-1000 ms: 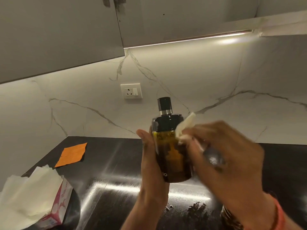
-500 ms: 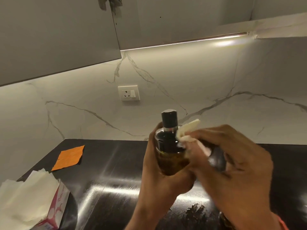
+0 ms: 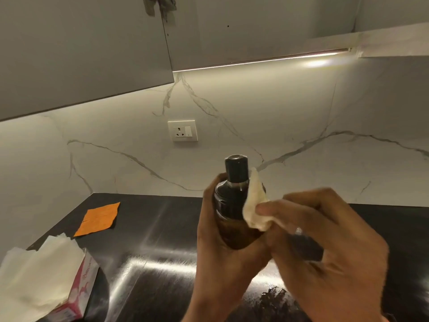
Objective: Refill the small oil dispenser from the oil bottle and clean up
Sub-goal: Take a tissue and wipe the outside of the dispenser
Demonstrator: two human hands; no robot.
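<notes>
Head view: dispenser (image 3: 234,205) held up over the counter (image 3: 162,228), mid-scene, capped, tilted slightly away. Left hand (image 3: 220,247) wraps its lower body; right hand (image 3: 325,242) pinches a tissue (image 3: 255,205) against its right shoulder. Judgement: wipe downward under the collar, turn the dispenser between strokes, keep the wrap firm since oily glass slips.

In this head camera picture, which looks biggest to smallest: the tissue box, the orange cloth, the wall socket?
1. Tissue box, though it sits nearest the camera, which inflates it.
2. Orange cloth.
3. Wall socket, farthest away, so its true size is unsure.
</notes>
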